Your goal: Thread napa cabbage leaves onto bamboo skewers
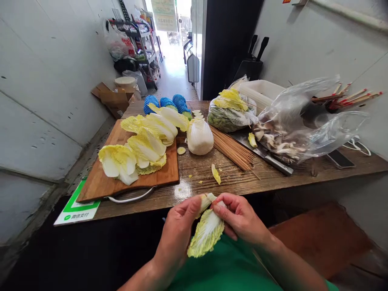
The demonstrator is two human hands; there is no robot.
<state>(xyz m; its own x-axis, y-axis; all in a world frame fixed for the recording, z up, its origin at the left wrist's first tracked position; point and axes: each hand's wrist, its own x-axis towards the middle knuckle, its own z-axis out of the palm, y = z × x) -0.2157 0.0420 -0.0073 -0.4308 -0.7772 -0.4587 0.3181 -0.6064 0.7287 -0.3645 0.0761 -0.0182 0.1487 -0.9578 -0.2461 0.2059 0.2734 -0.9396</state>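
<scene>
Just off the table's front edge, a small yellow-green napa cabbage leaf (pixel 207 232) hangs between my two hands. My left hand (pixel 182 222) is closed round a pale stem piece and the leaf's side, while my right hand (pixel 239 216) pinches its white base. Whether the stem piece is joined to the leaf I cannot tell. A peeled napa cabbage head (pixel 200 136) stands on the table beyond. Loose cabbage leaves (pixel 145 145) lie in overlapping rows on the wooden cutting board (pixel 163 171) at the left. A leaf scrap (pixel 216 174) rests between the board and the skewers.
Bamboo skewers (pixel 232 148) lie beside a knife (pixel 279 163). At the right are a bag of mushrooms (pixel 279 141), a phone (pixel 341 159) and a white bin (pixel 260 91). Blue-netted vegetables (pixel 178 103) sit at the back. A green-and-white sign (pixel 77 210) sticks out under the board.
</scene>
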